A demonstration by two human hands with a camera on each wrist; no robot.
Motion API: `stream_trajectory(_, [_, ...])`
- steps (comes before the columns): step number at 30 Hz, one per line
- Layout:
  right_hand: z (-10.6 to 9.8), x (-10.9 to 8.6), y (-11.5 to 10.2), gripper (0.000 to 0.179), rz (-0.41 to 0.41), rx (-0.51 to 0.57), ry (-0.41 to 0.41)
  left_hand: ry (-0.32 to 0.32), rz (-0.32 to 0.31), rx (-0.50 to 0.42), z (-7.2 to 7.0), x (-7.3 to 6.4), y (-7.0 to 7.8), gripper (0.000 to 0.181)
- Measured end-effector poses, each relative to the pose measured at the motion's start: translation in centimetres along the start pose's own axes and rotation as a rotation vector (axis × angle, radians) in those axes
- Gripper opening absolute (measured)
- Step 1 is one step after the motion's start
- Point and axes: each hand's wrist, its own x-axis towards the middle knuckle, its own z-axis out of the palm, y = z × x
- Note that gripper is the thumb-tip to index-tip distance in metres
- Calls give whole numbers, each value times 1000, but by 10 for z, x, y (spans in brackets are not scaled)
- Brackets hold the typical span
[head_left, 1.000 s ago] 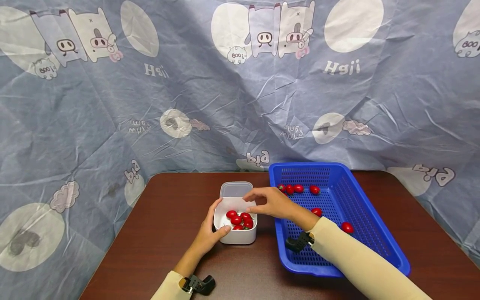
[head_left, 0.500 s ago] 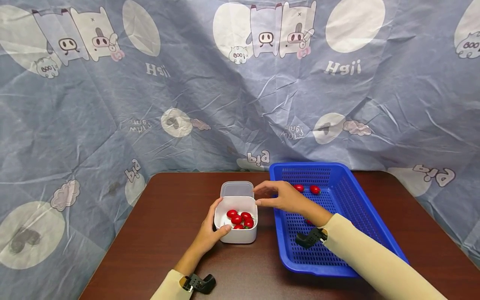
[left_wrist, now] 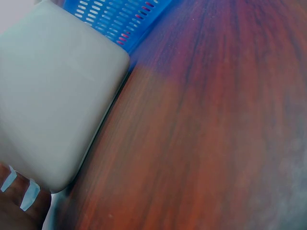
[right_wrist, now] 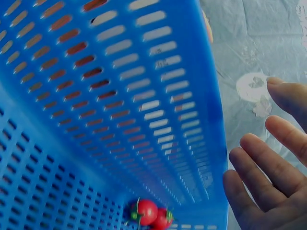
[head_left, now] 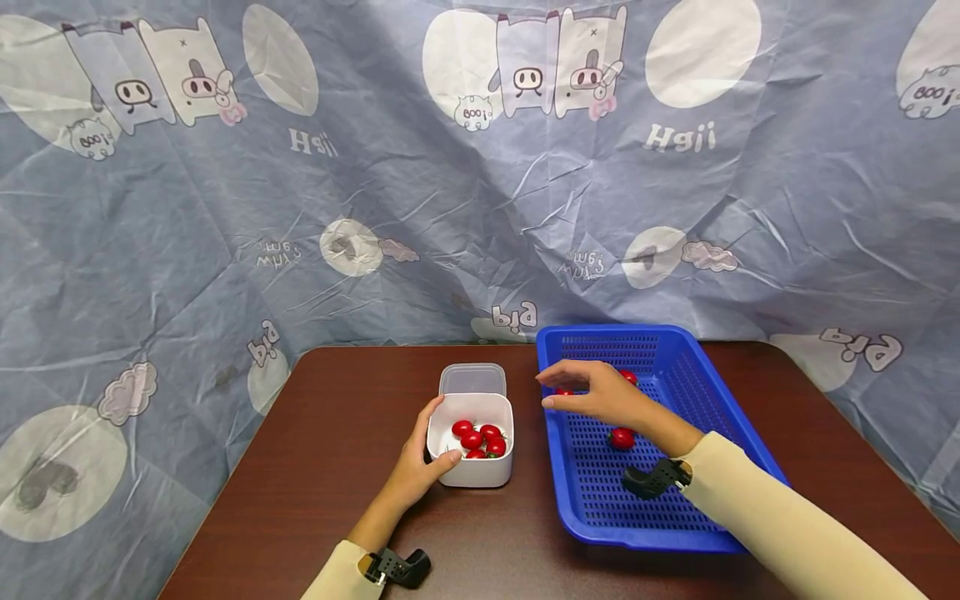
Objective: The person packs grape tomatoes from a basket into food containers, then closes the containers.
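My left hand point(head_left: 416, 458) holds a small white box point(head_left: 474, 475) at its left side, thumb at the near rim and fingers along the outside. Several cherry tomatoes point(head_left: 472, 440) lie inside the box. In the left wrist view the box wall point(left_wrist: 57, 96) fills the upper left, with part of the hand point(left_wrist: 24, 199) below it. My right hand point(head_left: 603, 396) hovers over the left rim of a blue basket point(head_left: 647, 540), fingers extended and apart from the thumb, holding nothing. A tomato point(head_left: 622, 438) lies on the basket floor; the right wrist view shows two tomatoes point(right_wrist: 146, 212) in a corner.
A translucent lid point(head_left: 472, 378) sits right behind the white box. Both containers stand on a brown wooden table point(head_left: 360, 400), the basket to the right. A patterned blue-grey cloth point(head_left: 420, 183) hangs behind the table.
My right hand has moved right, from over the white box to over the basket's left rim. My left hand and the box have stayed put.
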Motion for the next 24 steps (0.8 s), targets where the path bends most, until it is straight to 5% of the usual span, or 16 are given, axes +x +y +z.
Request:
stream_trajectory(9, [-14, -15, 29, 36, 23, -25, -50, -4, 19, 2, 0, 1, -3, 80])
stream_trajectory(18, [-23, -31, 41, 34, 49, -74, -100, 15, 22, 27, 2, 1, -40, 82])
stream_trajectory(24, [-28, -42, 45, 35, 60, -70, -121, 11, 23, 27, 2, 1, -38, 81])
